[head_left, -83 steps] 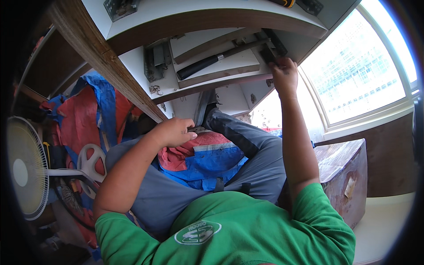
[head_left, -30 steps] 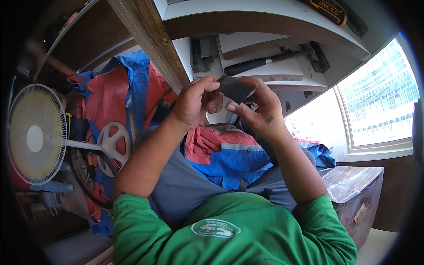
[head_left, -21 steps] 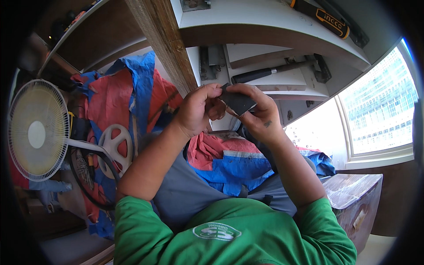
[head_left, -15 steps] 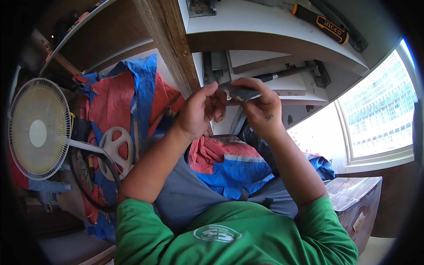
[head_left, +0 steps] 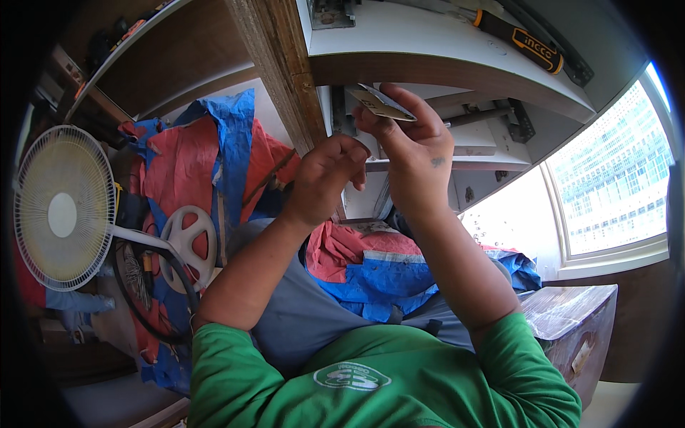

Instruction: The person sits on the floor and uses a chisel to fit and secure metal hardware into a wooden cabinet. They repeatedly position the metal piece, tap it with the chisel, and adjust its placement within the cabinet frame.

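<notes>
My right hand (head_left: 410,153), raised in front of the shelves, pinches a small folded piece of sandpaper (head_left: 385,105) between thumb and fingers. Its tan, printed backing faces me now. Lower and to the left, my left hand (head_left: 330,175) is closed with its fingers curled inward, and I see nothing in it. A gap separates it from the sandpaper. Just behind the left hand runs a rough wooden post (head_left: 285,78). Above the sandpaper is the brown edge of a white shelf (head_left: 399,36).
On the upper shelf lies a black-and-orange tool handle (head_left: 521,43). A white fan (head_left: 63,214) stands at left beside a red-and-blue tarp (head_left: 182,153). More tarp (head_left: 385,282) lies between my legs. At right are a plastic-wrapped box (head_left: 571,321) and a window (head_left: 606,182).
My right hand has moved up with the sandpaper and turned it, so the tan backing shows instead of the dark side. My left hand has curled further and separated from it.
</notes>
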`<state>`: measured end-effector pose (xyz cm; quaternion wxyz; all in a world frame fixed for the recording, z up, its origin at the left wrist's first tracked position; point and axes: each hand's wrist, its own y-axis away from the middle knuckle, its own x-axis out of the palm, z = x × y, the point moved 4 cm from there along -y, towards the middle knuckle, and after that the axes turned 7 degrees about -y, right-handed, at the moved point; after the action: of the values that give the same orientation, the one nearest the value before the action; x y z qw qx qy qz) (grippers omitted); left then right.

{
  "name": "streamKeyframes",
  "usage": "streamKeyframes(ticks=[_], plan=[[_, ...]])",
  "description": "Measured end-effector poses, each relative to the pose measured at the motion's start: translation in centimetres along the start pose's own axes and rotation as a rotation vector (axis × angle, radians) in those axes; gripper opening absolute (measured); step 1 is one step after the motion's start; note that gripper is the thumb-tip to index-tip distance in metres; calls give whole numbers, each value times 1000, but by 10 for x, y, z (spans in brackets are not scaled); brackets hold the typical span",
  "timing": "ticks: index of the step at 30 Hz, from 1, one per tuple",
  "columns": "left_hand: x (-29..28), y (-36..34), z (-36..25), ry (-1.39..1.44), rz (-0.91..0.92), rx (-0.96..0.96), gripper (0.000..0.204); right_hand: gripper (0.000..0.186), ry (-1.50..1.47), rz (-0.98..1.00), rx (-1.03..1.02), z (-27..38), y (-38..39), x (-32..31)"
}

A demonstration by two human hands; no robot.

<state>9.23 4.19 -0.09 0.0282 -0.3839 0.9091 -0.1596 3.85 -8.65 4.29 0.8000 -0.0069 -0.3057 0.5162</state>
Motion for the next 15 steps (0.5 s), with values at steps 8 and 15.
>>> streamKeyframes(ticks=[8,15], plan=[[0,-3,0,-112,33,-3,27,52,-377,28,159,16,10,14],[-3,-5,8,-141,24,-161,23,58,-396,-57,189,19,10,24]])
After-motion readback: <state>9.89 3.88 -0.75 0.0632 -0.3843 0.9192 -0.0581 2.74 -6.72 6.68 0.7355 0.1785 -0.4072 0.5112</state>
